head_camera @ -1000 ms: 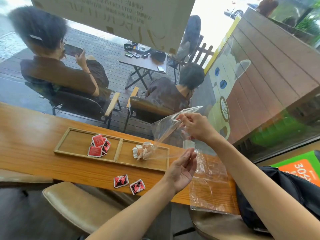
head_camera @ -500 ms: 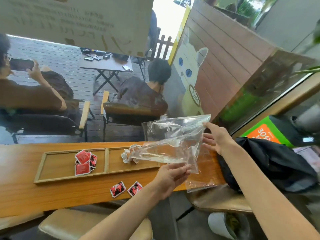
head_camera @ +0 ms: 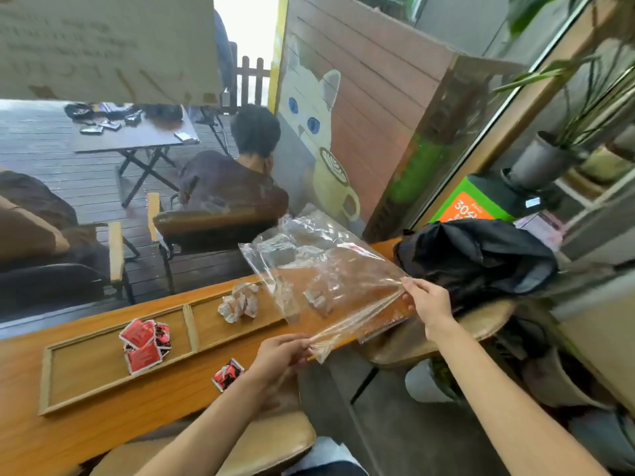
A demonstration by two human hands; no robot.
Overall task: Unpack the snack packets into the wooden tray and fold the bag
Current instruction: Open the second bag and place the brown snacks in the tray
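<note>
I hold a clear plastic bag (head_camera: 323, 269) spread out above the right end of the wooden counter. My left hand (head_camera: 280, 355) pinches its near corner, and my right hand (head_camera: 427, 302) grips its right edge. A small white packet (head_camera: 318, 298) seems to lie inside or under the bag. The two-compartment wooden tray (head_camera: 48, 379) lies on the counter to the left. Red snack packets (head_camera: 144, 345) are piled in its left compartment, white packets (head_camera: 238, 302) in its right one. One red-and-black packet (head_camera: 227, 374) lies on the counter in front of the tray.
A black bag (head_camera: 477, 255) sits at the counter's right end, close to my right hand. Tan padded stools (head_camera: 275, 444) stand below the counter edge. Beyond the glass, people sit on a deck. Potted plants (head_camera: 543, 159) stand at the right.
The view has swung right. The bag has been spread flatter and lifted over the counter's right end; my right hand now grips its right edge and my left hand still pinches the near corner.
</note>
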